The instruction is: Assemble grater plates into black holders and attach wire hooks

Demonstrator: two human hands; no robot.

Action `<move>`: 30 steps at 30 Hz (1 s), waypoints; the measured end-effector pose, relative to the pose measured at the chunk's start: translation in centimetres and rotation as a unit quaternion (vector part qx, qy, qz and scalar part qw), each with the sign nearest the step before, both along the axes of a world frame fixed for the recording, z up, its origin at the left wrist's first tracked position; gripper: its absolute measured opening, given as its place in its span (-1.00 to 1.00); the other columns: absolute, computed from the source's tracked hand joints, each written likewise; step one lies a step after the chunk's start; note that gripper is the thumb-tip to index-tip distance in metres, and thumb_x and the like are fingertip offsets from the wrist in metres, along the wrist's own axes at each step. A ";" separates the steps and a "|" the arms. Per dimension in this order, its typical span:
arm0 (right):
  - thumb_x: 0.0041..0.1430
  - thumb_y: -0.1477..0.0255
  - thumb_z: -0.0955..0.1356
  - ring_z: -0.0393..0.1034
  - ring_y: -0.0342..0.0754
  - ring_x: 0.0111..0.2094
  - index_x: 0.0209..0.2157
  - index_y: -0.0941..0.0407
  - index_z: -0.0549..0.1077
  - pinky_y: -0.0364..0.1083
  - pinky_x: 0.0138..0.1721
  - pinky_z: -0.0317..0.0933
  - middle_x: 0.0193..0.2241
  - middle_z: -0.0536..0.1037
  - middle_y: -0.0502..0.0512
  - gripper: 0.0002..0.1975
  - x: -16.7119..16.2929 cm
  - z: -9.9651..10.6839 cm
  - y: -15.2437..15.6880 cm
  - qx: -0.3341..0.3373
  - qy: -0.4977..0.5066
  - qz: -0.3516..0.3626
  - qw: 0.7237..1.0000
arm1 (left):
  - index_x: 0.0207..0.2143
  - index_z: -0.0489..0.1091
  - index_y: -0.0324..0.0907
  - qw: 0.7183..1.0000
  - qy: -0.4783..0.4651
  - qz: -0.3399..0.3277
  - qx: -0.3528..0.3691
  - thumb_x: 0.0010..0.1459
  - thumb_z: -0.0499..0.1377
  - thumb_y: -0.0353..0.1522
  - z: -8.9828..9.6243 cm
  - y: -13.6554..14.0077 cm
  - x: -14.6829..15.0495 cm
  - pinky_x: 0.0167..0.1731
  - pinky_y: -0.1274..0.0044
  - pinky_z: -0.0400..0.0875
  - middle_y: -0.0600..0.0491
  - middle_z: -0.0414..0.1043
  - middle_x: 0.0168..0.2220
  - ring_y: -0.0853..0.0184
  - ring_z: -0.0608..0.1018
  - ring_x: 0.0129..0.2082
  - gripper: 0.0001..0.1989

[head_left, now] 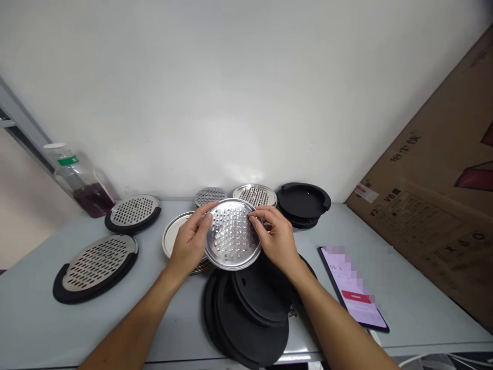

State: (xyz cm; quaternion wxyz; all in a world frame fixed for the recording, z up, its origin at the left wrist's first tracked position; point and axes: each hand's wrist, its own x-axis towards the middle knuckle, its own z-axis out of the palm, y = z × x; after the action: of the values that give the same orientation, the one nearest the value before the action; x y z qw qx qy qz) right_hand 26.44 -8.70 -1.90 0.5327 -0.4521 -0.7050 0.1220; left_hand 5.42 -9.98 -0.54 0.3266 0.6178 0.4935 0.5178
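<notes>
Between both hands, a round metal grater disc (233,234) with raised teeth is held up and tilted toward me. My left hand (192,234) grips its left rim, thumb on the face and fingers behind. My right hand (275,234) pinches the upper right rim with thumb and fingers. Below the disc lie several black round holders (250,326), overlapping in a pile. Partly hidden behind my left hand is a stack of round metal discs (173,234). Farther back sit a coarse grater disc (254,194) and a finer grater disc (210,195).
Two grater discs in black holders, one nearer (99,263) and one farther (134,210), lie on the left. Black bowls (304,201) stand by the wall. A phone (352,288) lies at right, beside a cardboard box (431,195). A bottle (82,182) of dark red liquid leans back left.
</notes>
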 end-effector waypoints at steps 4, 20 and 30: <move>0.27 0.47 0.30 0.43 0.01 -0.13 -0.26 0.09 0.50 -0.04 -0.22 0.37 -0.18 0.49 0.16 -0.88 -0.2 0.2 -0.3 0.024 -0.009 -0.019 0.999 | 0.16 0.34 0.00 1.000 -0.017 0.002 -0.024 0.30 0.07 -0.13 -0.2 0.2 0.1 -0.13 0.48 0.45 0.09 0.58 -0.17 0.27 0.60 -0.18 -0.58; 0.24 0.41 0.35 0.47 0.00 -0.12 -0.24 0.04 0.61 -0.05 -0.15 0.34 -0.17 0.55 0.12 -0.84 0.1 0.4 -0.3 -0.049 0.043 0.037 0.997 | -0.23 0.55 -0.07 0.974 0.199 0.039 0.102 0.14 0.24 -0.35 -0.4 1.0 -1.5 -0.36 0.55 0.49 0.14 0.61 -0.31 0.38 0.59 -0.44 -0.86; 0.33 0.35 0.28 0.50 0.02 -0.09 -0.03 0.04 0.51 0.00 -0.04 0.36 -0.09 0.60 0.11 -0.74 -0.3 0.6 -1.2 -0.041 0.097 0.034 0.994 | -0.28 0.57 -0.13 0.944 0.275 0.039 0.179 0.17 0.16 -0.42 -0.6 0.9 -1.5 -0.22 0.49 0.48 0.06 0.63 -0.25 0.29 0.62 -0.29 -0.83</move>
State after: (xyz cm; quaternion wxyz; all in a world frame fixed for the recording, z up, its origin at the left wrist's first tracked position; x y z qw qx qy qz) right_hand 26.18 -9.87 -1.30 0.5749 -0.4358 -0.6593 0.2120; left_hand 3.90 -9.09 -1.11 0.0419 0.7650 0.4866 0.4198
